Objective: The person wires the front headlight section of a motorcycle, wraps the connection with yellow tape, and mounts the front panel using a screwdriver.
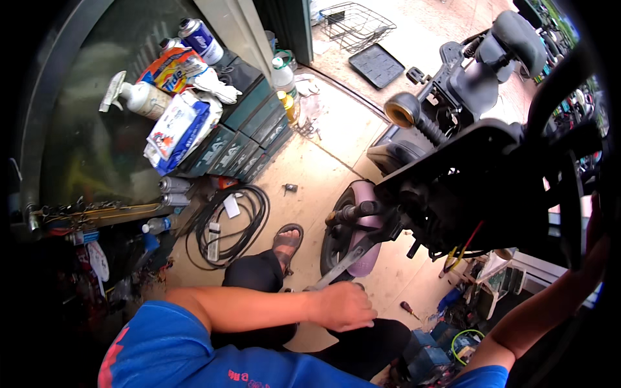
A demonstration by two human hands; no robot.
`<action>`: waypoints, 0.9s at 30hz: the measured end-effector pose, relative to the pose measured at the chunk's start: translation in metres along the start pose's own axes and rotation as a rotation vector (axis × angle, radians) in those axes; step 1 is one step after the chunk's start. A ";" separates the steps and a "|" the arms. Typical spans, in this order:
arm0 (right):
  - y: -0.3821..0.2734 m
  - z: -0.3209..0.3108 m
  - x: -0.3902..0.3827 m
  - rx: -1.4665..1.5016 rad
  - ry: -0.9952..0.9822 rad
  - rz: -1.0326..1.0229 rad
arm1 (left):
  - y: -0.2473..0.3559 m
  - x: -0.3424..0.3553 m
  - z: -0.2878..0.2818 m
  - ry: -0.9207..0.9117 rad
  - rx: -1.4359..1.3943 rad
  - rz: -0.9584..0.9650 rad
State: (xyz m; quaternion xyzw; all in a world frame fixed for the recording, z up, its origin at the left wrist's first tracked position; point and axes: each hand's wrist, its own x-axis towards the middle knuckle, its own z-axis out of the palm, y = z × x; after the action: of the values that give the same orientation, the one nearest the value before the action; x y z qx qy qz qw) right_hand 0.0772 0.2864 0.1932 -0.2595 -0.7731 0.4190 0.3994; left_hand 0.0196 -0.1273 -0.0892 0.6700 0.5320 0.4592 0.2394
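My left hand (pixel 344 306) is closed in a fist above my knee, below the front wheel of an electric scooter. Whatever its fingers hold, if anything, is hidden. Just beyond the fist, a grey metal bar (pixel 352 261) slants up toward the wheel's axle area; I cannot tell whether the hand touches it. The wheel has a black tyre (pixel 330 253) and a pinkish fender (pixel 367 253). Over it looms the scooter's dark front body (pixel 466 187). My right hand (pixel 593 223) reaches up at the far right beside the dark body, its fingers lost in shadow.
A drawer cabinet (pixel 242 139) at the left carries a spray bottle (pixel 145 100), wipes and cans. A coiled black cable (pixel 262 226) with a power strip (pixel 213 242) lies near my sandalled foot (pixel 286 246). A screwdriver (pixel 409 310) and toolboxes (pixel 424 355) are at lower right.
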 end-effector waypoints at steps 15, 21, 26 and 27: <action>-0.120 -0.037 -0.115 -0.206 -0.289 0.281 | 0.242 -0.113 -0.020 0.512 0.497 -0.904; -0.176 -0.097 -0.153 -0.278 -0.564 0.399 | 0.434 -0.182 0.007 0.535 0.558 -1.380; -0.175 -0.147 -0.206 -0.481 -0.719 0.298 | 0.495 -0.204 0.051 0.543 0.452 -1.626; -0.170 -0.155 -0.219 -0.531 -0.770 0.288 | 0.503 -0.199 0.060 0.577 0.396 -1.676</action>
State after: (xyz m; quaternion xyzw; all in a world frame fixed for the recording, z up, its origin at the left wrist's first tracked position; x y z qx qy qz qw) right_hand 0.3153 0.1062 0.3018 -0.2827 -0.9011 0.3238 -0.0575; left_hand 0.3173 -0.4638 0.2185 -0.0486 0.9535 0.1847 0.2330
